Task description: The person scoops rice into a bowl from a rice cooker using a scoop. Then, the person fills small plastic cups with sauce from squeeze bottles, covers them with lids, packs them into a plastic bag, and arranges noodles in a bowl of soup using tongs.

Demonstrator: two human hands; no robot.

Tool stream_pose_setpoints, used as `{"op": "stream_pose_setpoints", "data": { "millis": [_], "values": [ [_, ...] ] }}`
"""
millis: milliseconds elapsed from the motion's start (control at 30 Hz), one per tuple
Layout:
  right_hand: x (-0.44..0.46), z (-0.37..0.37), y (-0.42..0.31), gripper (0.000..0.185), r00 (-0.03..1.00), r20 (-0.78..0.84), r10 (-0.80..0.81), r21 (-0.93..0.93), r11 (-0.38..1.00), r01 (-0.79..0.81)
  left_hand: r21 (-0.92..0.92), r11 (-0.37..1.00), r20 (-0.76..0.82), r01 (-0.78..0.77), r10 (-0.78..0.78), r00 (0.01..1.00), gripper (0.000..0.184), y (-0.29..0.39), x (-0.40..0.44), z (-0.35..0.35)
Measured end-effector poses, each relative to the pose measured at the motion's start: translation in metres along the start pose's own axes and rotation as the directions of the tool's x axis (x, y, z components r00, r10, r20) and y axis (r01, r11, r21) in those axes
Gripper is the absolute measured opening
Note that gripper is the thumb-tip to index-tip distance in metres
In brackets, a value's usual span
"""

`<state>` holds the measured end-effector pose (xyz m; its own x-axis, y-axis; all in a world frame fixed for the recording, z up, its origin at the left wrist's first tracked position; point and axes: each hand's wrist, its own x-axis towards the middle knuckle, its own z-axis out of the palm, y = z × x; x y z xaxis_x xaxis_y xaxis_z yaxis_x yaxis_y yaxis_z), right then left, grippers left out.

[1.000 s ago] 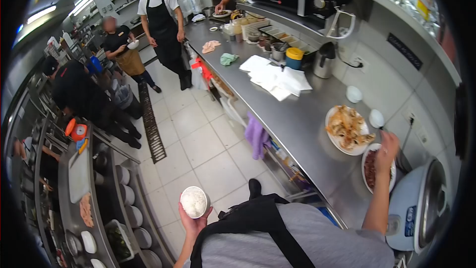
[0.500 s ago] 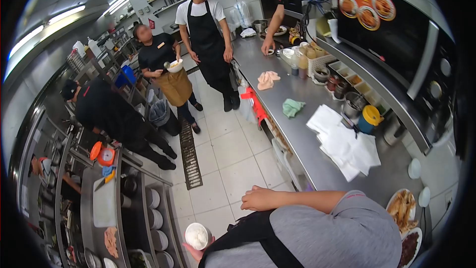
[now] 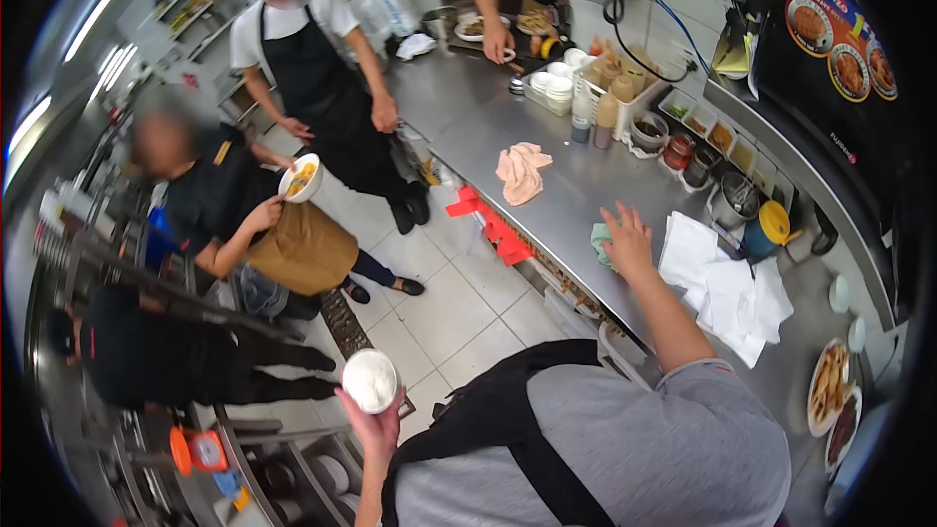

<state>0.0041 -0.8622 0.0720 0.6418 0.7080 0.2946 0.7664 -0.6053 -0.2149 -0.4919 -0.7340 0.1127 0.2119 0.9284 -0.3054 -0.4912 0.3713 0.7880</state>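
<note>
My left hand [image 3: 375, 426] is wrapped round the side of a small white bowl [image 3: 372, 381] with white rice in it, held over the floor to the left of my body. My right hand [image 3: 631, 242] stretches over the steel counter with its fingers spread. Just beneath and beside it lies a green cloth [image 3: 601, 245], partly covered by the hand; whether the fingers touch it I cannot tell. Farther along the counter is a crumpled pink cloth [image 3: 523, 174]. White paper sheets [image 3: 727, 288] lie to the right of my right hand.
A person in a brown apron [image 3: 301, 254] holds a bowl of food [image 3: 301, 179]. Beside them stands a person in a black apron [image 3: 317, 88]. Another person's hand [image 3: 496, 42] is at the counter's far end. Squeeze bottles [image 3: 604, 119] and a yellow-lidded container [image 3: 770, 225] line the back.
My right hand has reached forward over the counter beside the green cloth. My left hand has raised the rice bowl. The view has turned, and the person with the bowl is closer.
</note>
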Motion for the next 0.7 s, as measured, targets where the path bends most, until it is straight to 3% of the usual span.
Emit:
{"op": "stream_pose_setpoints", "data": {
  "millis": [33, 67, 167, 200, 267, 333, 400, 467, 533, 567, 633, 700],
  "values": [
    [0.006, 0.003, 0.004, 0.056, 0.996, 0.026, 0.080, 0.008, 0.997, -0.080, 0.002, 1.000, 0.052, 0.025, -0.025, 0.998, 0.064, 0.007, 0.035, 0.017],
    [0.015, 0.015, 0.014, 0.053, 0.953, 0.230, 0.195, 0.103, 0.969, -0.223, 0.010, 0.999, 0.102, 0.051, -0.052, 0.993, 0.064, 0.015, 0.063, 0.042],
    [0.033, 0.028, 0.024, 0.046, 0.956, 0.154, 0.250, 0.251, 0.926, -0.282, 0.003, 0.991, 0.278, 0.137, -0.132, 0.951, 0.061, 0.022, 0.141, 0.098],
    [0.045, 0.024, 0.018, 0.046, 0.948, 0.149, 0.281, 0.251, 0.917, -0.311, -0.019, 0.985, 0.263, 0.174, -0.163, 0.951, 0.060, 0.022, 0.161, 0.118],
    [0.077, 0.002, 0.004, 0.039, 0.938, -0.127, 0.322, 0.451, 0.861, -0.235, -0.011, 0.978, 0.314, 0.210, -0.196, 0.929, 0.060, 0.016, 0.204, 0.143],
    [0.128, -0.011, -0.012, 0.039, 0.922, -0.303, 0.241, 0.451, 0.889, -0.084, 0.005, 0.975, 0.360, 0.221, -0.208, 0.909, 0.064, 0.006, 0.243, 0.163],
    [0.185, 0.006, -0.021, 0.036, 0.905, -0.414, 0.096, 0.317, 0.947, 0.045, 0.033, 0.960, 0.398, 0.276, -0.266, 0.878, 0.064, -0.002, 0.284, 0.182],
    [0.239, 0.032, -0.031, 0.031, 0.942, -0.333, -0.030, 0.240, 0.964, 0.116, 0.089, 0.940, 0.413, 0.328, -0.335, 0.847, 0.063, -0.006, 0.324, 0.196],
    [0.284, 0.074, -0.035, 0.038, 0.982, -0.130, -0.139, 0.091, 0.984, 0.152, 0.131, 0.931, 0.405, 0.341, -0.364, 0.839, 0.063, -0.010, 0.363, 0.234],
    [0.293, 0.097, -0.033, 0.038, 0.987, -0.119, -0.111, 0.087, 0.989, 0.122, 0.161, 0.925, 0.391, 0.344, -0.380, 0.838, 0.063, -0.013, 0.383, 0.253],
    [0.297, 0.128, -0.021, 0.040, 0.991, 0.130, -0.024, 0.000, 1.000, 0.024, 0.188, 0.924, 0.474, 0.334, -0.383, 0.793, 0.063, -0.030, 0.445, 0.281],
    [0.279, 0.133, -0.017, 0.039, 0.995, 0.083, 0.055, 0.018, 0.998, -0.057, 0.209, 0.913, 0.460, 0.351, -0.409, 0.788, 0.061, -0.040, 0.489, 0.327]
  ]
}}
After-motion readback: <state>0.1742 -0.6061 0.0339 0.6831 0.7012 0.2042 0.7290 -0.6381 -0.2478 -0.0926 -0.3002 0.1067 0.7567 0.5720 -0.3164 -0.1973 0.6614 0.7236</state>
